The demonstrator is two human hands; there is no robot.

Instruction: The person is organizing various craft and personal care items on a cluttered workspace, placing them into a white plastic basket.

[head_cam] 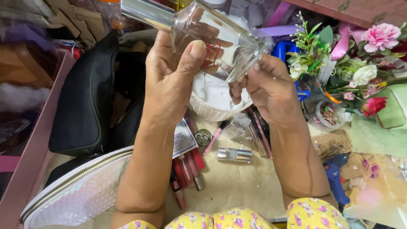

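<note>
A clear glass bottle [212,40] with a silver cap [146,12] and a red mark on its side is held up, tilted, above the table. My left hand [169,80] wraps around its body, thumb across the front. My right hand [269,87] pinches the bottle's lower corner with its fingertips. Under the hands stands a white woven basket [212,111]. Several lipsticks and cosmetic tubes [188,169] lie scattered on the cream cloth below, beside a small silver vial [234,154].
A black bag [87,101] sits at the left, a white zippered pouch [76,191] at the lower left. Artificial flowers [360,63] fill the upper right. A blue glue gun [337,176] lies at the right, near a small plastic cup [328,114] of clips.
</note>
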